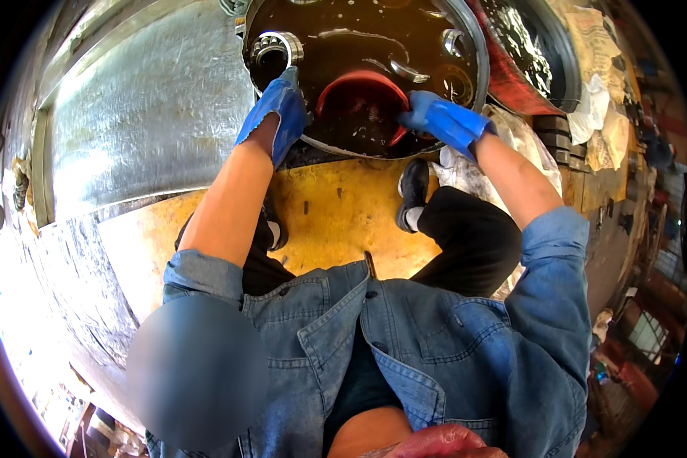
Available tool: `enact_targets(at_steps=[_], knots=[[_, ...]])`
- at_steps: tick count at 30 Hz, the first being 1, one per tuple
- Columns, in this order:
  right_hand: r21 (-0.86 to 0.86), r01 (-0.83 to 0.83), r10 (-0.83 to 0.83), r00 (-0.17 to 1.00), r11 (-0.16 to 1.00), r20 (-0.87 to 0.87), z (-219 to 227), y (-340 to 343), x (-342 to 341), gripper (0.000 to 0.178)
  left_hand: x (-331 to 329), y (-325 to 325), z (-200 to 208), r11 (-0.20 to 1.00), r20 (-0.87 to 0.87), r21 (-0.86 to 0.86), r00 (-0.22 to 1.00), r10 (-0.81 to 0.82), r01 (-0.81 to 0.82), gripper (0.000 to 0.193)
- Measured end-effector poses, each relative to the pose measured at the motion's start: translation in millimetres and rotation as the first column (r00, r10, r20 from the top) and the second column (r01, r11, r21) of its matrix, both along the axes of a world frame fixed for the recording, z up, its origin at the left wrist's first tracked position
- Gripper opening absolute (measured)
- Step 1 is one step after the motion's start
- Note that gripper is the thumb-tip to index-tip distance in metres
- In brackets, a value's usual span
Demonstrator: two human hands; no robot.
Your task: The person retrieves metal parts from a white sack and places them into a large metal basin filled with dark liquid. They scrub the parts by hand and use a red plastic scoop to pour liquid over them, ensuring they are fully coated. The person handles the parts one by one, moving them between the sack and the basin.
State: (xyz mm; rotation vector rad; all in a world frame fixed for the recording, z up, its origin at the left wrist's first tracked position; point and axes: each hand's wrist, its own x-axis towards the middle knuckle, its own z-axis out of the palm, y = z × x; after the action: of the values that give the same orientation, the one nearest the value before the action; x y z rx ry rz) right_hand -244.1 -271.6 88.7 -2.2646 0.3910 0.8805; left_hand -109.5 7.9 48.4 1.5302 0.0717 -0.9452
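Both my hands wear blue rubber gloves and reach over a round tub [478, 46] of murky brown liquid. My left hand [281, 114] is closed on a shiny metal roller bearing [295, 47] at the tub's left side; its rollers show and its fingers are partly hidden behind the glove's back. My right hand [444, 120] grips the right rim of a red bowl [359, 79], which sits tilted and partly sunk in the liquid at the near side. Beyond the bowl, a curved metal ring [410, 72] and another bearing ring [452, 43] stick out of the liquid.
A large bare metal sheet [153, 99] lies to the left. Right of the tub stands a red container [504, 69] with dark liquid, beside crumpled plastic [523, 141] and stacked dark blocks [555, 141]. My feet flank a yellow board [332, 210] below.
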Motion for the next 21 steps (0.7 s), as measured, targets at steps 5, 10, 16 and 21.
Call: enact_targets(at_steps=[5, 10, 16, 21], knots=[[-0.052, -0.009, 0.009, 1.0, 0.999, 0.009, -1.0, -16.8, 9.0, 0.038, 0.3, -6.2, 5.6, 0.929, -0.397, -0.305, 0.915, 0.077, -0.21, 0.02], [0.337, 0.197, -0.207, 0.978, 0.921, -0.008, -10.4, -44.1, -0.1, 0.032, 21.4, 2.7, -41.9, 0.62, -0.831, -0.372, 0.545, 0.109, -0.691, 0.032], [0.216, 0.276, -0.224, 0.945, 0.937, -0.238, 41.4, -28.6, 9.0, 0.047, 12.0, -8.3, -8.3, 0.856, -0.534, -0.323, 0.825, 0.187, -0.403, 0.028], [0.2, 0.202, -0.158, 0.963, 0.959, -0.217, 44.9, -36.5, 4.7, 0.057, 2.0, -19.3, 20.8, 0.913, -0.393, -0.259, 0.897, 0.199, -0.316, 0.029]])
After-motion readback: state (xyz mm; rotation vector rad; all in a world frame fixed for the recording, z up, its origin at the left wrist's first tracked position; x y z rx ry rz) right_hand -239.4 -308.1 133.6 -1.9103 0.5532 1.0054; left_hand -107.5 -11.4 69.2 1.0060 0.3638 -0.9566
